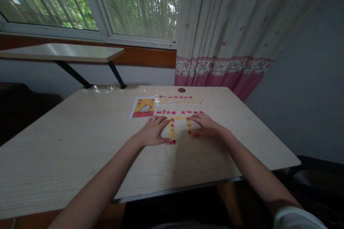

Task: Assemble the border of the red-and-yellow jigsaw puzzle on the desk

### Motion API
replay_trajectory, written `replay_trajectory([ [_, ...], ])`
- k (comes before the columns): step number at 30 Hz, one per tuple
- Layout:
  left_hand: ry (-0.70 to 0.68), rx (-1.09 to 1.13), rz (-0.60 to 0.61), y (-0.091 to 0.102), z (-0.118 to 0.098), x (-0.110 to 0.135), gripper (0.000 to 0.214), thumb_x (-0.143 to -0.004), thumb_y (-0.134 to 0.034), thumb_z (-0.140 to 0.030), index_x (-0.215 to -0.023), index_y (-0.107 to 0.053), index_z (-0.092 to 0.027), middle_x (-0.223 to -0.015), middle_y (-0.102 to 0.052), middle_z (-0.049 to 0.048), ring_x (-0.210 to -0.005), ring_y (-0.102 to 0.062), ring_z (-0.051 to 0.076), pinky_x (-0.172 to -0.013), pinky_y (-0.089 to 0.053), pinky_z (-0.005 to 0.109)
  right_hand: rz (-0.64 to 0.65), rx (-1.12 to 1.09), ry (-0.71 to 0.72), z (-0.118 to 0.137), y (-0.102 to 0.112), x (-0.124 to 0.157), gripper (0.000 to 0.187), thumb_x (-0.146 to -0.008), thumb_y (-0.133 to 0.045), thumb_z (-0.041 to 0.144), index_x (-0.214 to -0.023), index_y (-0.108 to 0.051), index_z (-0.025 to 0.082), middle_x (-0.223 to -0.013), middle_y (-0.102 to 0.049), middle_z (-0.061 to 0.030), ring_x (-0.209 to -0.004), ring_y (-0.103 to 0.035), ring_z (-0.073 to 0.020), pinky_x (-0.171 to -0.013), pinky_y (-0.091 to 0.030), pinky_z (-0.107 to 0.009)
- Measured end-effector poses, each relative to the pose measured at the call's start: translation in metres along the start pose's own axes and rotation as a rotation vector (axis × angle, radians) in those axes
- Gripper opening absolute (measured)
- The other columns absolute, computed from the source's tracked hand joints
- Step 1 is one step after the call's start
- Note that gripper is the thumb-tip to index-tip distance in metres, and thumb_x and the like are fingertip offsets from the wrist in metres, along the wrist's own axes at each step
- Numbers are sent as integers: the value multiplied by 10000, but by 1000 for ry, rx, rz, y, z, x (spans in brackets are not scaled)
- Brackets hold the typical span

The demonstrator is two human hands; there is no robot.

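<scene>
Head view: left fingers [164, 140] and right fingers [195, 118] spread, touching thin yellow puzzle strips [172, 134] on wood-grain tabletop [94, 132].

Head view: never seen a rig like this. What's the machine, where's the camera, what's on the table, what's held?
There's no machine: these are a person's bare hands. The single picture comes from a camera on their head, looking forward and down. On the table lies a card showing a white animal on yellow and red. To its right are rows of small red and pale pieces, seemingly jigsaw. Nearer, yellow strips form three sides of a frame. The left hand touches the left strip; the right hand is at the right strip. Nothing looks lifted.
</scene>
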State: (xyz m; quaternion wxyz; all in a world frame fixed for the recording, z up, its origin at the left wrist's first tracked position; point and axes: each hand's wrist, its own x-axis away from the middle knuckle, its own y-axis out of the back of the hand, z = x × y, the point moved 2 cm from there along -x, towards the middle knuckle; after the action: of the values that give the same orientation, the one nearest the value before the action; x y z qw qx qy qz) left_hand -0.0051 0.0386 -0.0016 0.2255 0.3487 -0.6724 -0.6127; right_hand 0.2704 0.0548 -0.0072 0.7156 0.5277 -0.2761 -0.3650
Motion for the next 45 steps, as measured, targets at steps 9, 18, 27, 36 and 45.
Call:
replay_trajectory([
  [9, -7, -9, -14, -3, 1, -1, 818, -711, -515, -698, -1340, -403, -188, -1321, -428, 154, -1147, -410, 341, -945, -329, 475, -17, -8, 3, -4, -2, 0, 812, -678, -589, 664, -1368, -377, 293, -1370, -407, -101, -1289, -306, -320, -1065, -177, -521],
  [18, 18, -42, -36, -1, 7, 0, 752, -774, -439, -684, -1333, -405, -181, -1323, -427, 156, -1168, -398, 354, -960, -308, 506, -148, -35, 56, -1, 3, -4, 597, -777, -572, 542, -1270, -507, 212, -1291, -479, -127, -1202, -402, -270, -1015, -284, -454],
  [27, 64, -45, -131, 8, 14, -1, 396, -873, -427, -474, -1080, -609, -189, -1114, -533, 113, -1035, -465, 281, -883, -391, 443, -193, 23, 130, 36, 9, -80, 226, -851, -529, 285, -984, -691, 200, -982, -667, -60, -975, -555, -193, -917, -359, -341],
  [36, 51, -27, -129, 12, 9, -1, 330, -877, -445, -399, -1032, -638, -182, -1027, -551, 104, -985, -465, 264, -864, -390, 425, -197, 146, 29, 67, 1, -135, 363, -798, -565, 436, -1053, -679, 203, -1040, -662, -97, -998, -563, -255, -866, -409, -361],
  [45, 67, -23, -181, 13, 8, -1, 296, -878, -446, -365, -1002, -659, -202, -1070, -549, 106, -1015, -453, 271, -886, -379, 444, -121, 35, -62, 66, -4, -152, 256, -741, -633, 341, -955, -695, 215, -1002, -667, -65, -963, -576, -226, -854, -425, -340],
])
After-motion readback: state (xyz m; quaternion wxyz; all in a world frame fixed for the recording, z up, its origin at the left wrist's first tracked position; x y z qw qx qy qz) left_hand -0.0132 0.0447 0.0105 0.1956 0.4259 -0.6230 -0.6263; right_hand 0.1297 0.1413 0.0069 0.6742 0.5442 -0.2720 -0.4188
